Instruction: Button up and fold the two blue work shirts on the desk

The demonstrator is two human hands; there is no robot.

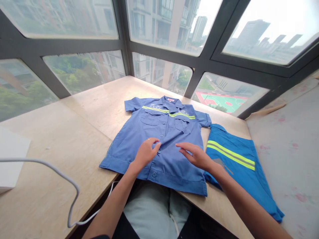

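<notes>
A blue short-sleeved work shirt (pixel 164 132) lies front side up, its collar away from me and its hem hanging slightly past the near table edge. Yellow-green reflective stripes cross its chest above two flap pockets, and buttons run down the middle. Over the lower left of the front is my left hand (pixel 147 153), thumb and fingers slightly apart, holding nothing. My right hand (pixel 195 156) is over the other side, its fingers stretched toward the button line, also holding nothing. Whether either hand touches the cloth I cannot tell.
A folded brighter blue garment (pixel 231 156) with a reflective stripe lies at the right, beside the wall (pixel 289 149). A white cable (pixel 72 182) loops across the pale wooden table (pixel 62 139) at left, near a white box (pixel 12 159). Windows (pixel 161 73) border the far side.
</notes>
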